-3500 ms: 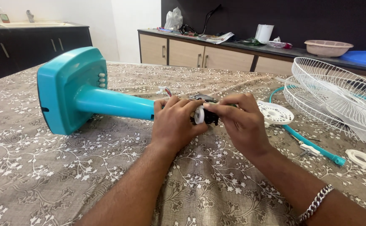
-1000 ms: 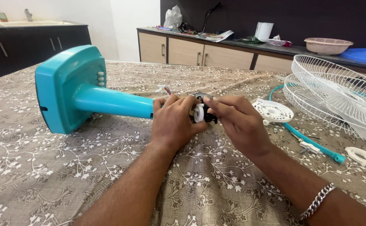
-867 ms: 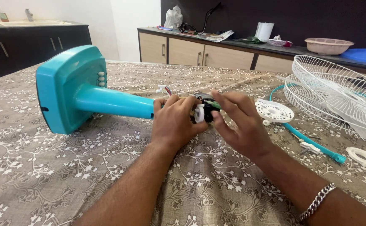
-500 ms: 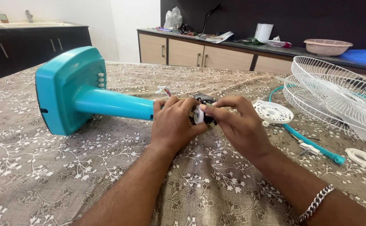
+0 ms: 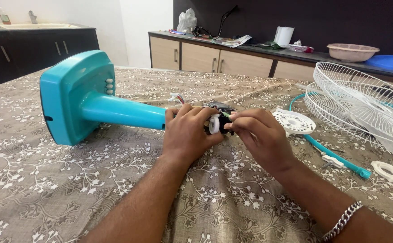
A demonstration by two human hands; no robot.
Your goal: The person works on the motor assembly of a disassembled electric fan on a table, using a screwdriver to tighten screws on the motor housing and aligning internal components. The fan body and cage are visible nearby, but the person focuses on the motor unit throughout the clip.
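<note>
Two bare hands meet over a turquoise pedestal fan stand lying on its side across a floral tablecloth. At the stand's 3 o'clock end, the left hand wraps the pole top, while the right hand pinches a thin green wire at the small black-and-white switch assembly there. White wire fan guards rest at 2 o'clock, a round white plastic disc just beside the right hand.

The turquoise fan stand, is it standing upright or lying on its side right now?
On its side. The turquoise fan stand lies along the table, its base on edge, facing left.
</note>
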